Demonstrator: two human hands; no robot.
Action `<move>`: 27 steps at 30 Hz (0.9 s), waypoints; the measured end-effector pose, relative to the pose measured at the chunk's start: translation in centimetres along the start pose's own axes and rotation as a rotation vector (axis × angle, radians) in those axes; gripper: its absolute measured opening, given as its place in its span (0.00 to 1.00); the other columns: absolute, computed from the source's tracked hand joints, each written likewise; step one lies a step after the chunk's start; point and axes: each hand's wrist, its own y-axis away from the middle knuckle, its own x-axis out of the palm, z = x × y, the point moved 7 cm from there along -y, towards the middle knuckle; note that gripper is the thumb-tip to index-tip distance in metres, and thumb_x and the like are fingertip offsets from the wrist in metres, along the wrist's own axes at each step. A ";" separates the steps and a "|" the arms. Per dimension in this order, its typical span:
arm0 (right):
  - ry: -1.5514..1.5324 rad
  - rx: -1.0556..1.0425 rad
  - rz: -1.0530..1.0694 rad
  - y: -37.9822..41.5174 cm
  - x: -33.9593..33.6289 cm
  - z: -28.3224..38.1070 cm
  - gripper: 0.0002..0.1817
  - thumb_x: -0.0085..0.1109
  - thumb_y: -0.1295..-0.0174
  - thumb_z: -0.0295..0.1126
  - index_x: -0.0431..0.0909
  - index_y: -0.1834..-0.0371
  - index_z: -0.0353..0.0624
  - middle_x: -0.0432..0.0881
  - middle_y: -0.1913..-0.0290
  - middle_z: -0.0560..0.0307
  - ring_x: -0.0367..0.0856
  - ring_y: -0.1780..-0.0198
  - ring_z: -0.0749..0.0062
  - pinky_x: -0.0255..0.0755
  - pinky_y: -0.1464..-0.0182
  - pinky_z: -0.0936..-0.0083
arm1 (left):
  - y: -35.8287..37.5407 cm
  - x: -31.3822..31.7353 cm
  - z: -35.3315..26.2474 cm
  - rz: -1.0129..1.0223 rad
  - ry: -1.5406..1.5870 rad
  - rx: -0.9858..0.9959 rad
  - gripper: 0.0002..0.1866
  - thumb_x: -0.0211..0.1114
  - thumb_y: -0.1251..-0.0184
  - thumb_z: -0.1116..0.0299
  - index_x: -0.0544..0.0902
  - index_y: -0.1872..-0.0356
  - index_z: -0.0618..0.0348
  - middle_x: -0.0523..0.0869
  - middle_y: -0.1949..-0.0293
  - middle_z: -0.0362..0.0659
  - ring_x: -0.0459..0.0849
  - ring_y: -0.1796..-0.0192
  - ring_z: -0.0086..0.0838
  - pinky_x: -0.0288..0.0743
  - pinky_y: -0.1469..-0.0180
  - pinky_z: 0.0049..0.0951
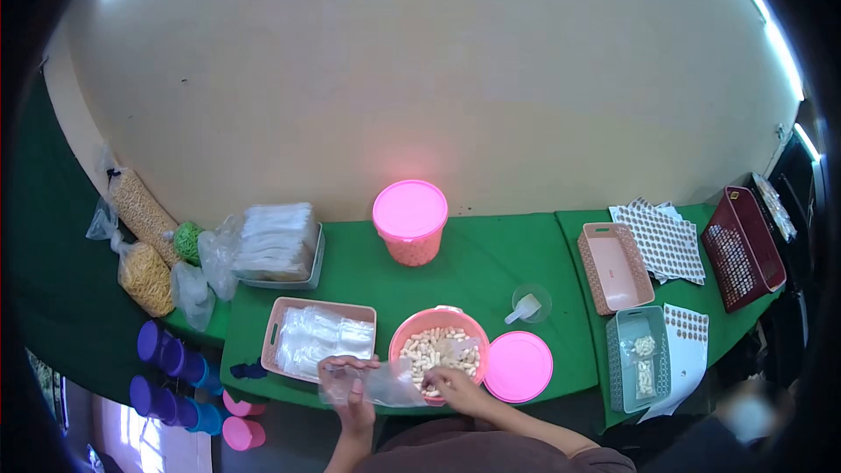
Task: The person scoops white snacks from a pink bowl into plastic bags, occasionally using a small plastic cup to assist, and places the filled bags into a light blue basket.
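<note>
**Ana:** At the near edge of the green table, 2 hands meet over a clear plastic bag. Left hand has its fingers closed on the bag's left end, pinching the film at what looks like the mouth.

**Ben:** And the right hand?

**Ana:** It sits at the bag's right end, right at the rim of the pink bowl, fingers curled together. I can't tell whether they grip the bag, hold a few of the pale pieces heaped in the bowl, or both.

**Ben:** How would that bag handle?

**Ana:** I'd judge it very light, limp and a bit slippery; it sags between the 2 hands and would fold shut unless held at the rim. The pieces look small and hard, easy to spill.

**Ben:** So the bag lies between the grips?

**Ana:** Yes, stretched from 1 hand to the other, just in front of the bowl and touching its near rim.

**Ben:** Anything around it?

**Ana:** A pink tray of empty bags is just left of the bowl, a round pink lid just right, and a grey basket with filled packets is farther right.
</note>
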 end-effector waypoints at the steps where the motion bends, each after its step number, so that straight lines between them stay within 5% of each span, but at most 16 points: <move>1: 0.287 -0.170 -0.159 -0.1 -1.9 1.4 0.11 0.51 0.31 0.34 0.77 0.58 0.37 0.79 0.65 0.49 0.78 0.58 0.57 0.70 0.52 0.63 | 0.0 -0.8 -1.0 -0.008 -0.123 0.083 0.26 0.66 0.40 0.58 0.62 0.49 0.58 0.75 0.61 0.45 0.81 0.58 0.36 0.76 0.48 0.43; 6: 0.914 -0.291 -0.377 -0.3 -6.6 2.2 0.15 0.58 0.40 0.32 0.77 0.52 0.38 0.79 0.60 0.46 0.75 0.52 0.51 0.65 0.44 0.59 | 1.1 -4.8 -2.0 -0.210 -0.312 0.109 0.22 0.69 0.37 0.61 0.68 0.54 0.63 0.81 0.64 0.50 0.85 0.62 0.36 0.81 0.55 0.39; 9: 1.019 -0.209 -0.207 -1.7 -6.8 -1.5 0.13 0.61 0.45 0.31 0.78 0.58 0.38 0.79 0.59 0.47 0.76 0.52 0.53 0.63 0.42 0.59 | 2.1 -4.7 -1.1 -0.137 -0.334 0.065 0.21 0.70 0.38 0.64 0.69 0.54 0.63 0.81 0.64 0.49 0.85 0.60 0.36 0.80 0.53 0.37; 11: 1.349 -0.052 0.062 -1.9 -6.0 -3.6 0.10 0.61 0.48 0.29 0.80 0.62 0.40 0.80 0.60 0.48 0.77 0.52 0.56 0.64 0.44 0.58 | 2.8 -4.9 -0.4 -0.121 -0.372 0.038 0.20 0.69 0.39 0.67 0.70 0.54 0.63 0.82 0.64 0.49 0.85 0.59 0.35 0.80 0.52 0.36; 18: 1.388 -0.073 0.204 -2.9 -5.8 0.3 0.07 0.53 0.45 0.27 0.81 0.67 0.44 0.81 0.64 0.51 0.81 0.59 0.58 0.65 0.49 0.62 | 3.4 -3.5 0.7 0.055 -0.619 -0.200 0.19 0.71 0.47 0.75 0.76 0.54 0.63 0.86 0.61 0.46 0.85 0.56 0.28 0.77 0.51 0.29; 21: 1.301 -0.020 0.368 -3.3 -4.5 -3.7 0.07 0.52 0.45 0.27 0.81 0.66 0.44 0.83 0.66 0.51 0.81 0.59 0.58 0.65 0.49 0.60 | 4.0 -3.2 1.6 0.117 -0.715 -0.255 0.21 0.73 0.48 0.72 0.77 0.53 0.62 0.86 0.61 0.46 0.85 0.55 0.28 0.77 0.50 0.29; 27: 1.179 -0.107 0.319 -5.2 -2.2 -8.5 0.09 0.52 0.45 0.28 0.79 0.62 0.43 0.83 0.71 0.49 0.83 0.63 0.54 0.69 0.50 0.55 | 4.7 -2.4 2.9 0.185 -0.807 -0.326 0.24 0.74 0.50 0.69 0.77 0.51 0.62 0.85 0.58 0.48 0.84 0.53 0.32 0.76 0.49 0.30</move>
